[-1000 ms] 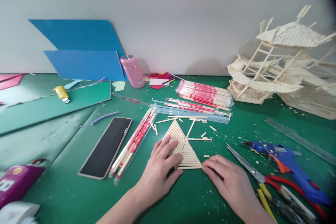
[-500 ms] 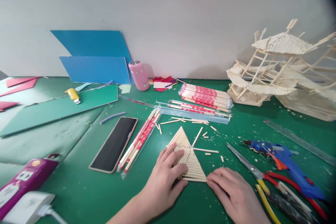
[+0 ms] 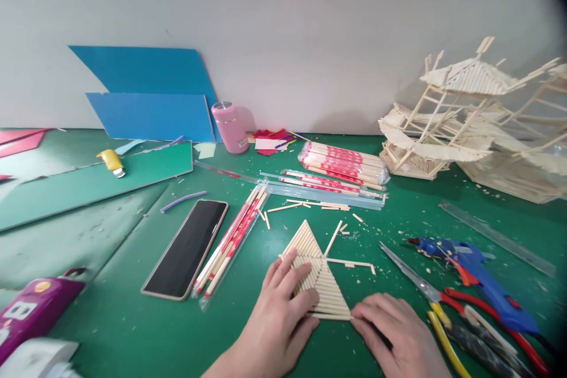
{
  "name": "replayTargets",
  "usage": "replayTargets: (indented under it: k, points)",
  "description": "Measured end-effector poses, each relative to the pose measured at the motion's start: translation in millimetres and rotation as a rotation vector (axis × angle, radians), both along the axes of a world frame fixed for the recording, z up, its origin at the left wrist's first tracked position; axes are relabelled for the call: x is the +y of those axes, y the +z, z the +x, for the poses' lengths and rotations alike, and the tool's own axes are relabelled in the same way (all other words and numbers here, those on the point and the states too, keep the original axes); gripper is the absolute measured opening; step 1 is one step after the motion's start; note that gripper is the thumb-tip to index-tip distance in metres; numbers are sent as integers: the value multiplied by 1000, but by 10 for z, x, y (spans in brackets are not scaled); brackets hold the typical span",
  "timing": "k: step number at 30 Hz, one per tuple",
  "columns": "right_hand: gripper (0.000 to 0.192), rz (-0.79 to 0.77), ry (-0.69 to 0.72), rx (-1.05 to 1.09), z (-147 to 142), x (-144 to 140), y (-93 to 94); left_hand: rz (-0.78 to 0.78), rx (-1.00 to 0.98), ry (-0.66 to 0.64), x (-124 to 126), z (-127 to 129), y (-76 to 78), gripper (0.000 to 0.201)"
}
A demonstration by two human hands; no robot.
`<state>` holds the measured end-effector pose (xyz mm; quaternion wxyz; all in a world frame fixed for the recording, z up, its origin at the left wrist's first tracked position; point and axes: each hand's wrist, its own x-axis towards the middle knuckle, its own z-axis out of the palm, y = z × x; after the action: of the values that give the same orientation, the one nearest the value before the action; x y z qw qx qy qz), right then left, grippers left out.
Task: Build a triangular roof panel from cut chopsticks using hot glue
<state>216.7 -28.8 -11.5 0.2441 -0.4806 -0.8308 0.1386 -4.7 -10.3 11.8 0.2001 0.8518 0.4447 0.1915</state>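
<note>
A piece built from thin wooden sticks laid side by side, the stick panel [image 3: 305,237], lies on the green table in front of me. My left hand [image 3: 283,310] rests over its left part, fingers bent across the slats and thumb along the near edge, holding it. At that near edge lies a wooden stick [image 3: 334,317]. My right hand [image 3: 394,325] has its fingertips closed on the stick's right end. Two bare sticks, one an upper spoke [image 3: 333,240] and one a side spoke [image 3: 345,261], stick out from the panel's centre. My left palm hides part of the slats.
On the right lie scissors [image 3: 416,276], a blue glue gun [image 3: 473,269], and a clear ruler [image 3: 496,237]. A stick-built pavilion model [image 3: 460,106] stands behind. Bagged chopsticks [image 3: 343,162], a phone [image 3: 188,248], a pink bottle [image 3: 230,129] and a purple power strip [image 3: 35,313] surround the work.
The view has shifted slightly, so the table's things sit a little differently in it. Both hands keep their places on the panel and the stick. A small offcut now lies by the side spoke's tip.
</note>
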Motion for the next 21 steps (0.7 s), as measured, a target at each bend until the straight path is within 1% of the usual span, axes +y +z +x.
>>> replayTargets:
  k: [6, 11, 15, 21]
  points:
    - [14, -30, -12, 1, 6, -23, -12, 3, 9, -8, -5, -8, -11, 16]
    - [13, -83, -39, 5, 6, -37, 59, -3, 6, -21, 15, -17, -36, 24]
    - [13, -82, -43, -3, 1, -33, 101, -6, -15, -13, 28, -23, -63, 27]
    - [14, -104, -59, 13, 5, -45, 89, 5, 10, -15, 28, -21, -64, 31]
